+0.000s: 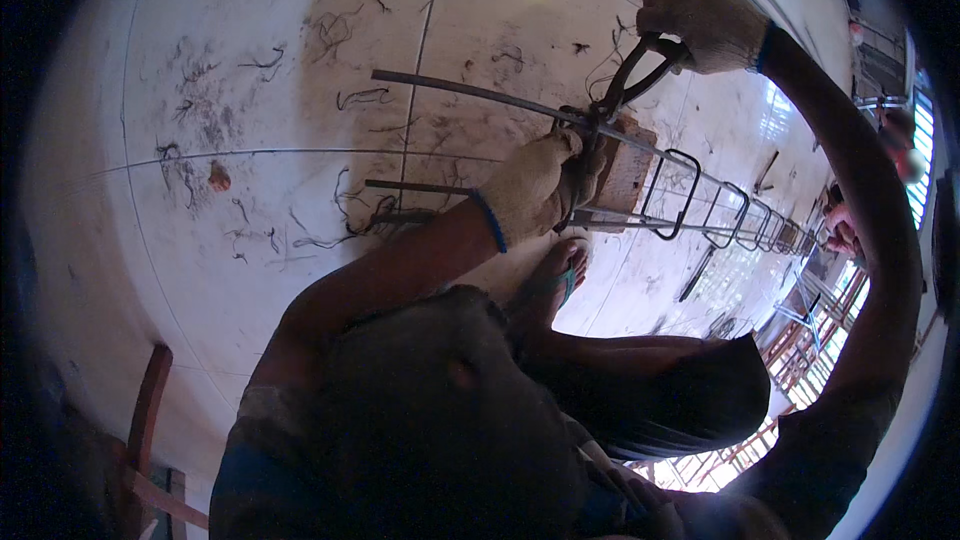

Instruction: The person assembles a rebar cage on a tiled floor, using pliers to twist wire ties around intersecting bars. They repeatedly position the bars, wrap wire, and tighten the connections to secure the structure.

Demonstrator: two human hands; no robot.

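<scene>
A long rebar cage (655, 148) of straight bars and bent stirrups lies across the floor, reaching away to the right. My right hand (708, 25), in a cream knitted glove, is closed round the handles of dark metal pincers (630, 78). The pincers' jaws meet the cage where the upper bar crosses a stirrup; whether they grip wire there is too dark to tell. My left hand (525, 185), gloved too, is closed on the stirrup (578, 185) at that same joint. Beneath the joint sits a brown block (628, 165).
Scraps of dark tie wire (365, 98) litter the pale tiled floor (270, 10). My sandalled foot (565, 280) rests close below the cage. Another person's hand (843, 225) shows at the cage's far end. A wooden frame (150, 400) stands at lower left.
</scene>
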